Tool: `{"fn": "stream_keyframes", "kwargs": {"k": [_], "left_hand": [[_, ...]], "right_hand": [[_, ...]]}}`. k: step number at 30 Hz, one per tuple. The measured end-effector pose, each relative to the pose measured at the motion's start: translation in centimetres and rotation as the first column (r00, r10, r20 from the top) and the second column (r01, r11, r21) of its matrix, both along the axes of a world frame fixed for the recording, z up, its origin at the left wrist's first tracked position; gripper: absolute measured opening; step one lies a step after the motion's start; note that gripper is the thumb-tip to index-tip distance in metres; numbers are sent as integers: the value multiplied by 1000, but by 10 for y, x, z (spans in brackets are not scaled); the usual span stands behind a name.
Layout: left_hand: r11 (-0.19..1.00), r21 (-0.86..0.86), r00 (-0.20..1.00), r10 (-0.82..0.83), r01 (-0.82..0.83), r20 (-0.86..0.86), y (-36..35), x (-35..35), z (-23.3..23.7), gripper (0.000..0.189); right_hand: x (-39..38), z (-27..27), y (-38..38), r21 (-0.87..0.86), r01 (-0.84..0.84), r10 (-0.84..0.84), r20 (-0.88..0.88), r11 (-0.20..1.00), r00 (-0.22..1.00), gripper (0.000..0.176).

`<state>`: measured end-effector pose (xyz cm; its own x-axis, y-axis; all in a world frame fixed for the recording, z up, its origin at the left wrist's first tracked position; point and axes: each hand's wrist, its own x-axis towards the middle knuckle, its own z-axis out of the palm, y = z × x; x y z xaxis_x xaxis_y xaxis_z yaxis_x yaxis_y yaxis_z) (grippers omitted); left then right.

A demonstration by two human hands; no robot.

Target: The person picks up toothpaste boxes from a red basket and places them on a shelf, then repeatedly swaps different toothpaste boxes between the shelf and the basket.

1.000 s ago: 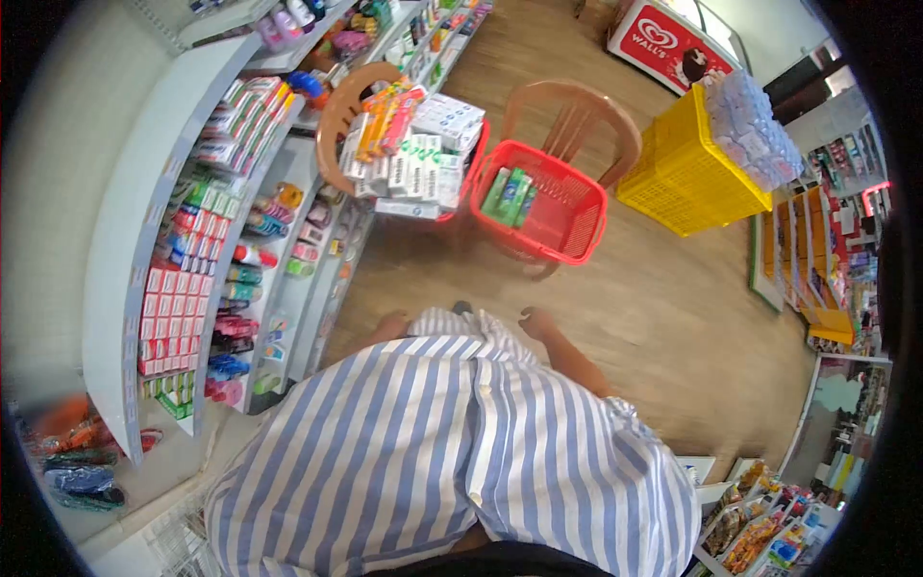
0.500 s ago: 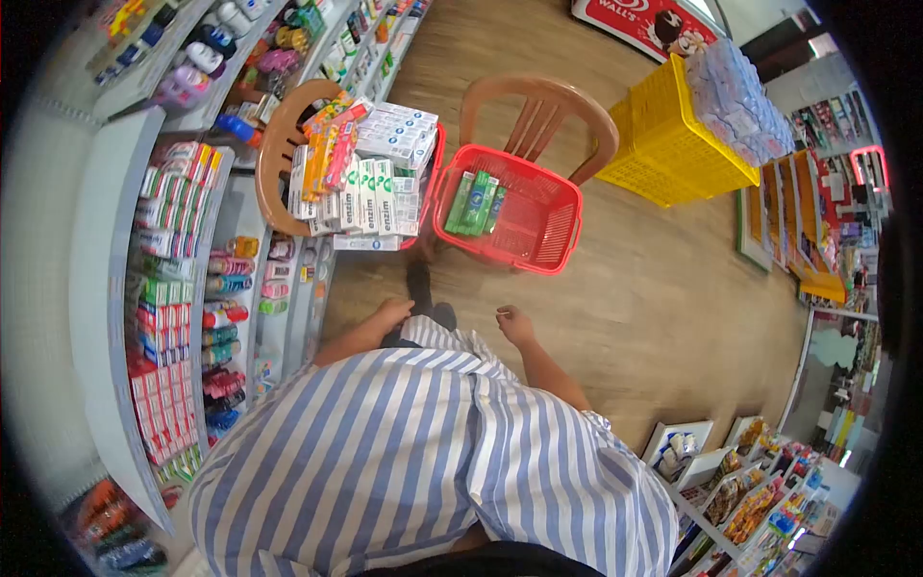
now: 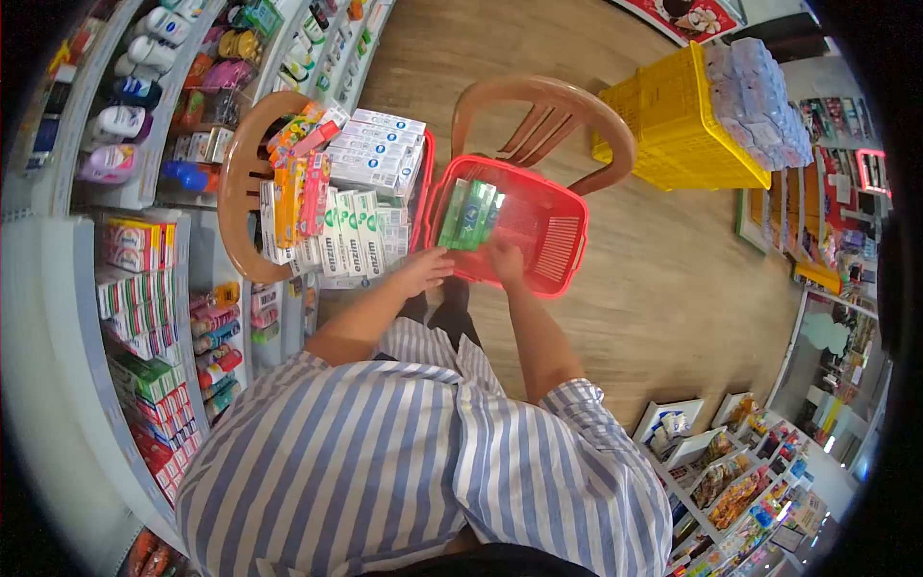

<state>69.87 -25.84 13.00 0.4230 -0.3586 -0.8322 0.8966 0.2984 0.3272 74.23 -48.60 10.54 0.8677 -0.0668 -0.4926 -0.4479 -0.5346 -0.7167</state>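
A red plastic basket (image 3: 553, 197) sits on a brown plastic chair (image 3: 538, 139), with several green boxes (image 3: 468, 216) lying side by side in its left part. My left hand (image 3: 425, 272) is at the basket's near left edge, fingers stretched out and holding nothing visible. Over the near part of the basket, my right hand (image 3: 507, 262) is beside the green boxes with its fingers curled. Whatever it may hold is too small or hidden to make out. Left of the basket, white Enzim toothpaste boxes (image 3: 348, 240) and orange packs (image 3: 288, 207) are piled up on another chair (image 3: 236, 192).
Shelves (image 3: 82, 279) of boxed toothpaste and bottles run along my left. A yellow crate (image 3: 654, 125) with wrapped bottle packs (image 3: 755, 101) stands at the far right. More snack shelves (image 3: 711, 510) are at the lower right. Wooden flooring (image 3: 663, 279) lies between.
Both hands have moved forward from near my body to the red basket. My left hand has opened out, and my right hand has come in over the basket. The view has shifted slightly.
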Motion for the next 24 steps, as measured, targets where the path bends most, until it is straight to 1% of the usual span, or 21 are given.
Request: {"fn": "stream_keyframes", "kwargs": {"k": [1, 3, 4, 6, 7, 8, 9, 10, 11, 12, 13, 14, 15, 16, 18, 19, 21, 22, 24], "left_hand": [[1000, -6, 999, 8, -8, -31, -2, 5, -13, 51], [1000, -10, 997, 12, -13, -74, -7, 10, -33, 54], [1000, -10, 997, 15, -16, -82, -9, 13, -38, 57], [1000, -2, 994, 21, -21, -105, -12, 16, -49, 59], [998, -59, 994, 18, -24, -105, -17, 19, -45, 65], [993, -112, 995, 17, -28, -97, -22, 24, -47, 70], [995, -99, 994, 20, -30, -105, -28, 31, -49, 70], [996, -68, 989, 56, -65, -135, -36, 32, -54, 77], [994, -35, 982, 92, -99, -163, -43, 34, -59, 84], [995, -21, 981, 93, -98, -171, -49, 37, -65, 84], [985, 28, 964, 174, -172, -203, -55, 39, -70, 88], [967, 79, 939, 255, -243, -230, -60, 43, -75, 92], [964, 130, 933, 260, -234, -248, -65, 47, -82, 94], [963, 138, 931, 260, -231, -257, -67, 51, -92, 94], [962, 165, 928, 256, -217, -269, -70, 55, -117, 99], [962, 171, 925, 257, -215, -279, -72, 60, -119, 99], [934, 240, 898, 330, -265, -290, -76, 70, -122, 99], [934, 244, 897, 329, -262, -297, -77, 71, -130, 99], [954, 183, 906, 287, -239, -312, -77, 71, -144, 97]], "right_hand": [[9, -7, 1, 2, 5, -5, -8, 1000, 1000, 29], [19, -29, -1, -2, 15, -15, 74, 1000, 997, 29], [24, -31, -2, 1, 18, -18, 63, 1000, 998, 29], [32, -37, -3, 100, 10, -13, 31, 995, 999, 33], [31, -35, -2, 108, 11, -12, 11, 994, 1000, 33], [37, -34, -1, 69, 25, -21, -60, 997, 998, 41], [45, -34, 3, 30, 36, -32, -126, 999, 991, 49], [48, -45, 3, 41, 35, -29, -140, 999, 990, 49], [48, -62, 3, -50, -34, 28, -119, 998, 993, 59], [50, -80, 4, -140, -98, 85, -99, 985, 991, 69], [54, -86, 8, -128, -99, 85, -108, 987, 990, 69], [58, -92, 10, -111, -106, 91, -126, 988, 988, 75], [61, -98, 11, -94, -111, 97, -145, 989, 985, 81], [68, -95, 15, -87, -111, 96, -156, 990, 983, 81], [82, -83, 26, -194, -142, 103, -201, 971, 974, 81], [82, -95, 29, -189, -144, 103, -212, 971, 972, 81], [84, -117, 32, -140, -121, 102, -132, 983, 986, 86], [85, -125, 33, -138, -120, 101, -139, 983, 985, 86], [86, -141, 32, -122, -176, 146, -219, 977, 965, 82]]}}
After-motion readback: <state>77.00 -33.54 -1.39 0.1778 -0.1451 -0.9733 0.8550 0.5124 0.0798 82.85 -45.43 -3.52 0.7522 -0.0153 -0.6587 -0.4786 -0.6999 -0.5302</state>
